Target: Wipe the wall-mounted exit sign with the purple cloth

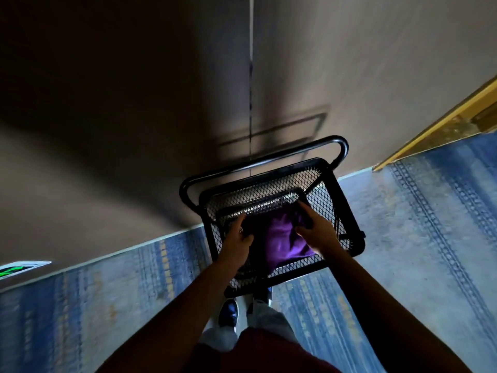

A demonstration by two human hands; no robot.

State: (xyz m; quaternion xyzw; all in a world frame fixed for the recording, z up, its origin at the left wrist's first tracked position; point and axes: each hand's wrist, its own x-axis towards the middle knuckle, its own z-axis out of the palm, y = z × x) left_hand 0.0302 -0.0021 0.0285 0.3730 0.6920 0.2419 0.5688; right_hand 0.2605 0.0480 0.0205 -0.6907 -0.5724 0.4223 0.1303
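Both forearms reach down into a black mesh cart (336, 211), where the purple cloth (282, 238) lies. Right hand (317, 232) fingers curl onto the cloth's edge; left hand (238, 242) rests closed beside it. Best to gather the cloth fully, then turn toward the green-lit sign (16, 270), low on the wall at left.

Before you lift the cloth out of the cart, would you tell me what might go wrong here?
The purple cloth lies in a black mesh cart, so it may snag on the mesh as both hands pull. The exit sign sits low by the floor at far left, away from the cart, so reaching it may mean an awkward stoop in dim light.
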